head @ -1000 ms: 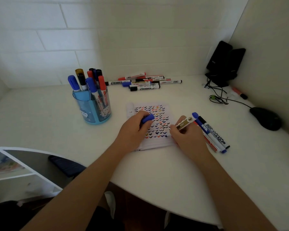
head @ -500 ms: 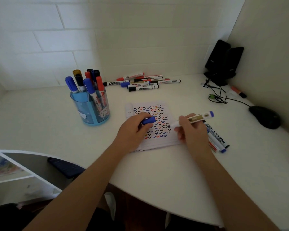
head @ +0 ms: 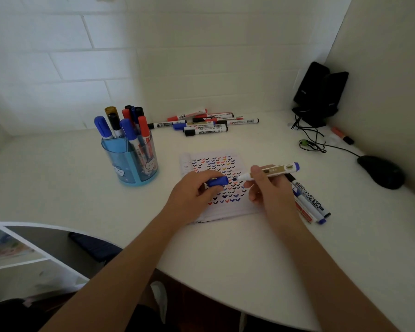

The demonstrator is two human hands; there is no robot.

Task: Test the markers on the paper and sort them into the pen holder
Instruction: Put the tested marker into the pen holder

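My right hand holds an uncapped blue marker level above the paper, its tip pointing left. My left hand rests on the paper and grips the blue cap, whose open end faces the tip a short gap away. The paper is covered with rows of coloured tick marks. A blue pen holder with several markers stands to the left. A pile of markers lies at the back, and three more markers lie just right of my right hand.
A black mouse sits at the right with its cable running back to two black speakers in the corner. An orange highlighter lies by the right wall. The rounded desk edge is close to me, with a white shelf at lower left.
My right hand lifted the marker off the paper and turned it level, bringing its tip towards the cap in my left hand. The left hand stayed on the paper.
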